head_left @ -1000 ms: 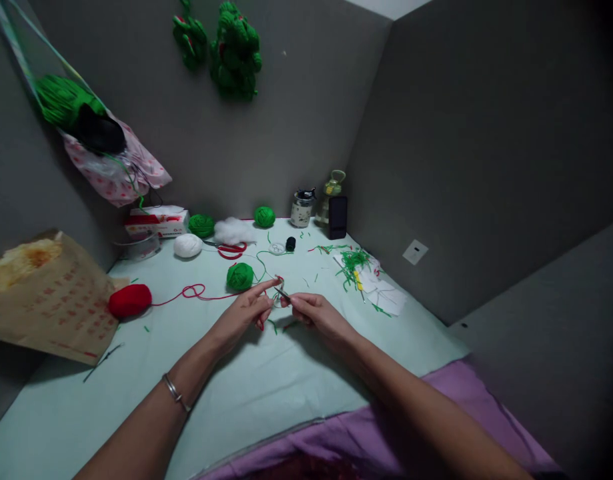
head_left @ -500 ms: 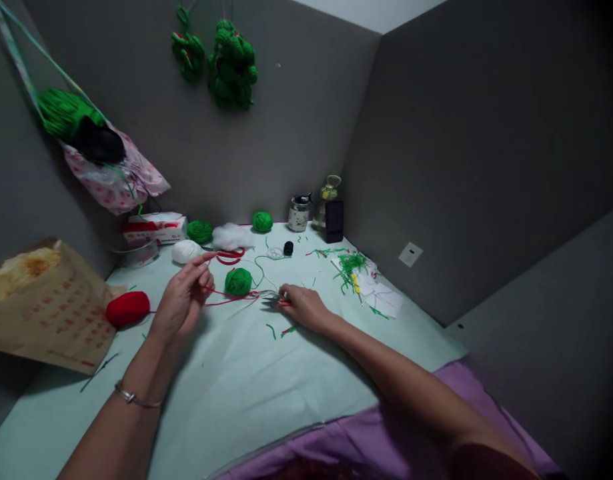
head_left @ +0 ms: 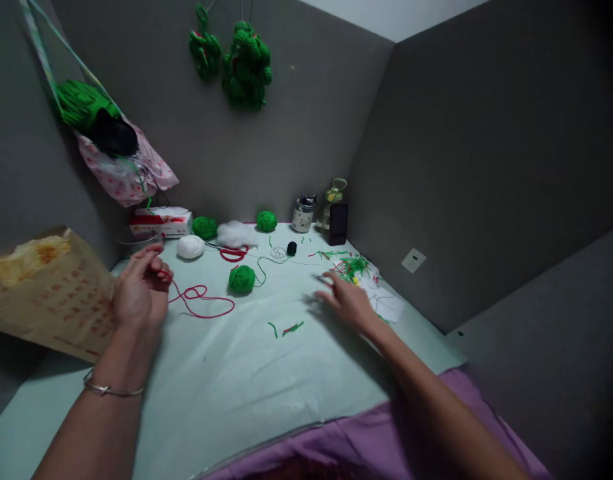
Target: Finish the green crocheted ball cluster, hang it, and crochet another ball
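My left hand (head_left: 142, 290) is raised at the left with its fingers closed on red yarn (head_left: 206, 316). From there the strand runs onto the table in loose loops. The red ball is out of sight, perhaps behind this hand. My right hand (head_left: 350, 301) hovers at the right beside a heap of green yarn scraps (head_left: 359, 265), blurred by motion. A thin dark sliver shows at its fingertips, too smeared to name. Between the hands sits a green yarn ball (head_left: 241, 279), its tail trailing right. Short green and red snippets (head_left: 293, 328) lie in front of it.
Along the back stand a white yarn ball (head_left: 191, 247), stuffing (head_left: 236, 234), red-handled scissors (head_left: 234, 253), another green ball (head_left: 267, 221), a jar (head_left: 303, 215), a bottle (head_left: 324, 217) and a phone (head_left: 338, 224). A paper bag (head_left: 51, 300) stands at left. Crocheted green pieces (head_left: 246, 67) hang above.
My left hand has moved left and back toward the paper bag, with the red strand trailing. My right hand, which held small snips near the green ball, has swung right to the scraps.
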{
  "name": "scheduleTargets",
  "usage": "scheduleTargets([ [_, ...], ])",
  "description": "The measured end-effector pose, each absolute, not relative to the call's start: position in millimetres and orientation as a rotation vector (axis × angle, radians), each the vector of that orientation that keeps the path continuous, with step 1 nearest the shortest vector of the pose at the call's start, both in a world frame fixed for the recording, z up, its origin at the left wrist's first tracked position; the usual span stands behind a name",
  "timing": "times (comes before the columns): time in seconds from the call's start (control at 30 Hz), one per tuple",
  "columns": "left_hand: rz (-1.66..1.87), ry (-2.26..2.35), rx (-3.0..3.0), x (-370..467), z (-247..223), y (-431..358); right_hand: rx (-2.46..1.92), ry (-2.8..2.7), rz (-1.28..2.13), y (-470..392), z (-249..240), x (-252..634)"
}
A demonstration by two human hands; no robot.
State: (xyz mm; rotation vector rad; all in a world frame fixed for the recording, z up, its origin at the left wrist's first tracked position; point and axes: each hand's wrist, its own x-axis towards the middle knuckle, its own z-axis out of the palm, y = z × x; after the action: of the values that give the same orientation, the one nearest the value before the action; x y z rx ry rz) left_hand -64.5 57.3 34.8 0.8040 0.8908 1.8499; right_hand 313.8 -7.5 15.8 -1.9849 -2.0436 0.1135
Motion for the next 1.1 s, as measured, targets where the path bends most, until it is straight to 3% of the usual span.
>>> scheduleTargets([
  [0.17,1.628,1.039,1.02,-35,22,56,-1.433,-2.587,0.356,-34,-23,257],
  [0.4,1.514,1.284,1.323,-37,14,57,-2.0,-2.069,0.07,40,-5,344],
  [0.6,1.468,1.52,1.781,-19,19,52,-2.016,-1.914,0.111,92,3,351],
  [0.87,1.041,1.165,1.819,33,20,29,-1.762,-1.809,0.433,97,-1,314],
  [1.1,0.91,0.97,1.801,83,1,46,-1.306,-1.9,0.894,56,12,275],
])
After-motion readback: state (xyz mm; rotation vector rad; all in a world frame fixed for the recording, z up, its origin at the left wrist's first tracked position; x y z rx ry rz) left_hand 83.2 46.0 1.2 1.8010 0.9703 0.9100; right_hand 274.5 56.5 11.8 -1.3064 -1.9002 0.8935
